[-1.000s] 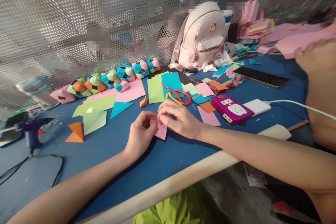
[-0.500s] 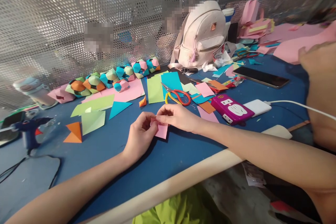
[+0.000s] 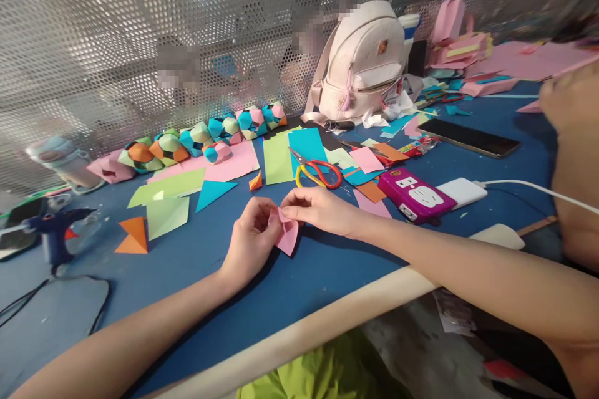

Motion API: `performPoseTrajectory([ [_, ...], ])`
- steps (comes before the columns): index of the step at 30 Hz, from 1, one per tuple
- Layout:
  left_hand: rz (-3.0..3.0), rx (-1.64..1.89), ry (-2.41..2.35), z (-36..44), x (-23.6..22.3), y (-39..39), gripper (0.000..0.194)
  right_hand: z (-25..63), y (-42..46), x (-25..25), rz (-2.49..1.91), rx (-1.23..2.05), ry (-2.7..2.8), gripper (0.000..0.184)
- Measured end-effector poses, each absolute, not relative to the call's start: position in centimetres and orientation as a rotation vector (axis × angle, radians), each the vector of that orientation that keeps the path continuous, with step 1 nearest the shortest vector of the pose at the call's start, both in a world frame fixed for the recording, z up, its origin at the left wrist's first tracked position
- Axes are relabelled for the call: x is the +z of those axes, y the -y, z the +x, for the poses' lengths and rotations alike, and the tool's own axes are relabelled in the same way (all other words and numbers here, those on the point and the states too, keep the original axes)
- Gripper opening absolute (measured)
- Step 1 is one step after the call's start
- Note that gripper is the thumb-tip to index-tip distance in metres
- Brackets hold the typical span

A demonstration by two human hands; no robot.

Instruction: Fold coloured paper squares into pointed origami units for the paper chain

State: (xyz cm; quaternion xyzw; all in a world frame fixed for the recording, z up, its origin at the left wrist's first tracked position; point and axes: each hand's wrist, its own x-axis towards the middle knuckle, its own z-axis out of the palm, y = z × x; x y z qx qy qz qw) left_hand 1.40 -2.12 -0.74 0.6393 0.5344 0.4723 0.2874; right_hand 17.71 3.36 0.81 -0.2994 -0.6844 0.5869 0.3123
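And here we are at the blue table (image 3: 196,318), with 2 bare hands meeting over a small piece of pink paper (image 3: 288,239)! The left hand (image 3: 249,242) has it pinched, thumb against curled fingers, closed down on the paper's left side. In from the other side comes the right hand (image 3: 321,209), thumb and fingertips closed on the upper edge, so both grips are shut on the same piece. The paper sits between them, just above the tabletop near the front edge, its free lower part curving down to a point. Just beyond the right hand lie the scissors (image 3: 321,173), 1 handle loop red and 1 yellow, their blades over a blue sheet (image 3: 306,142). Look left: a small orange piece (image 3: 255,181), a blue triangle (image 3: 214,194), a pale green sheet (image 3: 167,218) and a folded orange piece (image 3: 134,238), with the dark blue glue gun (image 3: 55,237) farther out. Behind them, a colourful row of folded paper balls (image 3: 170,149) runs along the mesh screen (image 3: 116,31)! Over on the right, the purple power strip (image 3: 414,196) has a white charger (image 3: 461,192) plugged in, the phone (image 3: 469,137) lies flat beyond it, and the pale backpack (image 3: 365,68) stands upright at the back. Another person's arm (image 3: 578,162) shows at the right edge.
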Motion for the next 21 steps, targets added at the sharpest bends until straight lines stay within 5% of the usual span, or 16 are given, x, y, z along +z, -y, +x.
performPoseTrajectory([
  [7, 1.736, 1.272, -1.424, 1.51, -0.82, 1.86, 0.009, 18.13, -2.9, 1.07, -0.833, 1.253, 1.975, 0.013],
  [21, 1.694, 1.267, -1.39, 1.5, -0.87, 1.97, 0.017, 18.09, -3.04, 0.7, -0.863, 1.158, 1.995, 0.018],
])
